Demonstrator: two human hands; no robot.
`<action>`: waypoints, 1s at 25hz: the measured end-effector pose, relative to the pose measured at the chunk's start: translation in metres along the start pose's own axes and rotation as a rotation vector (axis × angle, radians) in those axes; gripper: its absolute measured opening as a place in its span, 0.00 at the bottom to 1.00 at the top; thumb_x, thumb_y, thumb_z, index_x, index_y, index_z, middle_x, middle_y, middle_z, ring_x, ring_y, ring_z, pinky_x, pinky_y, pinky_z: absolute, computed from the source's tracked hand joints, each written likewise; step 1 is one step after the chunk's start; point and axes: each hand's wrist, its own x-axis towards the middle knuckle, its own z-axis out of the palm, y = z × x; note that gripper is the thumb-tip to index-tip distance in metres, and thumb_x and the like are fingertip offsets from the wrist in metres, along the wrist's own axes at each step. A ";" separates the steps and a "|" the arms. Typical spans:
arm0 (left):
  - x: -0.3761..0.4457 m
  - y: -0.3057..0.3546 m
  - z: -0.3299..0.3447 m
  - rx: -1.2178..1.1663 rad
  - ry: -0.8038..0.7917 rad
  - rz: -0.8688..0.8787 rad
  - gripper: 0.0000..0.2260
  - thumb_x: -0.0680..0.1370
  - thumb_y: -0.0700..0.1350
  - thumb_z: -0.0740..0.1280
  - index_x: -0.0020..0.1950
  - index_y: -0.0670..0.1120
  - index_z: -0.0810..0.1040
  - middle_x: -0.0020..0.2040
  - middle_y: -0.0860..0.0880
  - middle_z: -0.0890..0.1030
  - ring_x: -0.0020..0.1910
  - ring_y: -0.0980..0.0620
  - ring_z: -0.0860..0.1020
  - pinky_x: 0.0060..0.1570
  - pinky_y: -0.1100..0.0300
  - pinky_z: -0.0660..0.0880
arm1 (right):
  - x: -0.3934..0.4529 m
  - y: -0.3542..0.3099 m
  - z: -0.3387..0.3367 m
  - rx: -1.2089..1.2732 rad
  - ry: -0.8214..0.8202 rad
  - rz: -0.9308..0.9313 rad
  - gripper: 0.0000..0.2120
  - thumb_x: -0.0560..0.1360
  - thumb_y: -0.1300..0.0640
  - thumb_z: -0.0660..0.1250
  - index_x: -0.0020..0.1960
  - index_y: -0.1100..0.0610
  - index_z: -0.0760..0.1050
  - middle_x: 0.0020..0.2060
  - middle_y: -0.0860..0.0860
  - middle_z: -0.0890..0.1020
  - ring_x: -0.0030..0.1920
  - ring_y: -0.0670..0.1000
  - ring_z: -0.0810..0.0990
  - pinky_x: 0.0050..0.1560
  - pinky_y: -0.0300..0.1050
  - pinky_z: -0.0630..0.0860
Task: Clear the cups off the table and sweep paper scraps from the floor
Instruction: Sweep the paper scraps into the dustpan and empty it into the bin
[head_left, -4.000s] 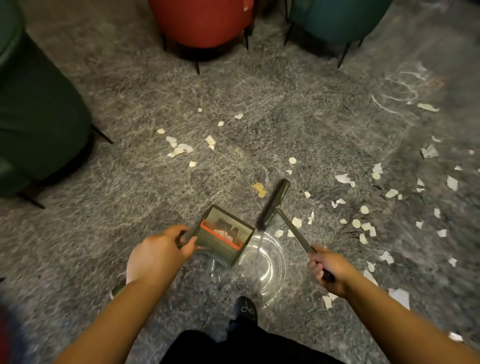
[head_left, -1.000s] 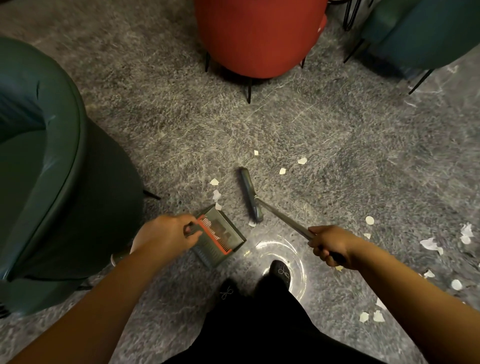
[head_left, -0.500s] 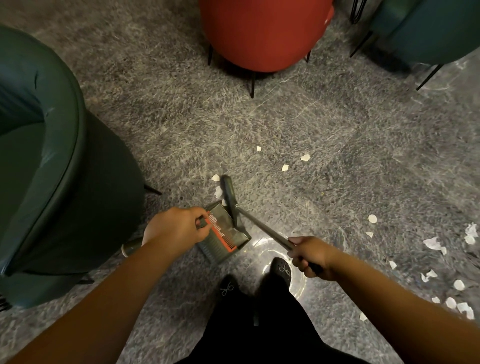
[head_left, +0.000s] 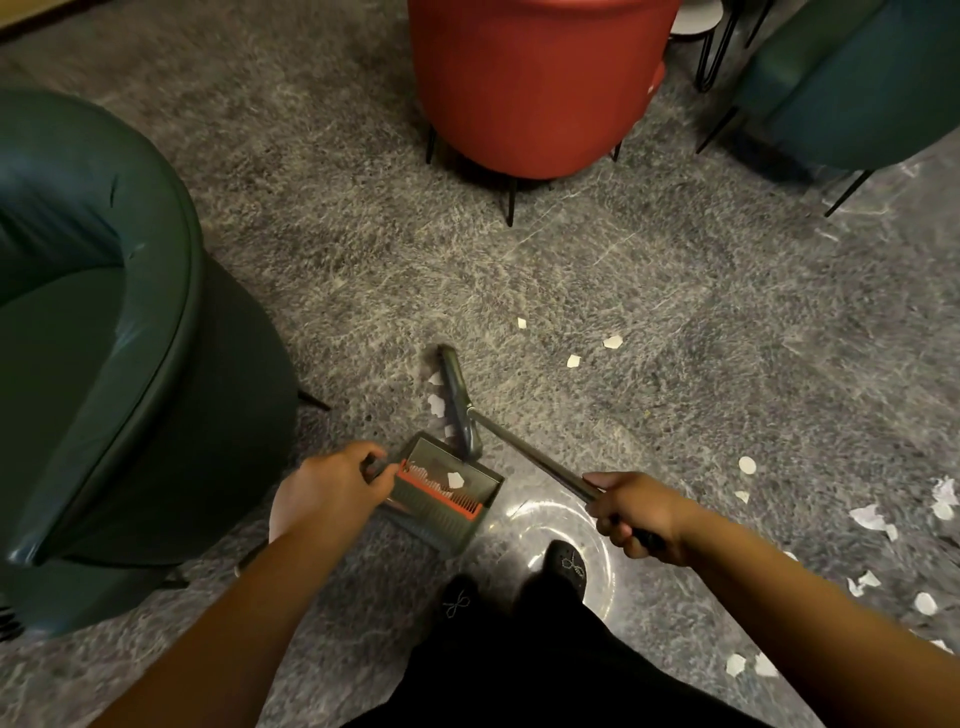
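My left hand (head_left: 327, 488) grips the handle of a dark dustpan (head_left: 448, 499) with a red comb edge; it sits on the grey floor and a white scrap lies inside it. My right hand (head_left: 631, 514) grips the metal handle of a broom (head_left: 460, 402), whose narrow dark head rests at the dustpan's mouth. A few white paper scraps (head_left: 435, 404) lie just left of the broom head. Three more scraps (head_left: 573, 361) lie further out, and several scraps (head_left: 872, 517) are scattered at the right. No cups or table are in view.
A dark green armchair (head_left: 104, 332) stands close at the left. A red chair (head_left: 530, 83) on thin black legs is straight ahead and a teal chair (head_left: 852, 78) is at the upper right. My black shoes (head_left: 569, 564) are below the dustpan.
The broom head has swept left toward the dustpan and now rests at its mouth. A scrap now lies in the pan. Earlier I faced the scrap field at the right; the view has turned left.
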 end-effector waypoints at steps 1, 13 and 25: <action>0.001 -0.001 -0.001 -0.013 0.008 -0.022 0.12 0.74 0.63 0.64 0.53 0.61 0.77 0.41 0.54 0.81 0.38 0.51 0.79 0.37 0.59 0.77 | 0.001 -0.006 0.001 0.003 0.006 -0.007 0.24 0.77 0.68 0.59 0.71 0.53 0.64 0.27 0.52 0.68 0.21 0.44 0.61 0.21 0.31 0.56; 0.052 0.009 -0.006 -0.004 0.047 -0.160 0.13 0.72 0.67 0.62 0.51 0.63 0.74 0.30 0.59 0.71 0.30 0.58 0.71 0.27 0.64 0.64 | 0.077 -0.111 -0.029 -0.232 -0.030 -0.047 0.12 0.76 0.70 0.58 0.50 0.54 0.70 0.25 0.52 0.65 0.20 0.45 0.60 0.20 0.32 0.57; 0.094 0.036 -0.018 0.045 0.013 -0.150 0.13 0.74 0.64 0.63 0.55 0.61 0.76 0.40 0.55 0.80 0.35 0.53 0.76 0.30 0.62 0.70 | 0.120 -0.176 -0.002 -0.766 -0.139 0.017 0.28 0.74 0.71 0.57 0.71 0.55 0.66 0.27 0.52 0.70 0.21 0.46 0.64 0.23 0.35 0.60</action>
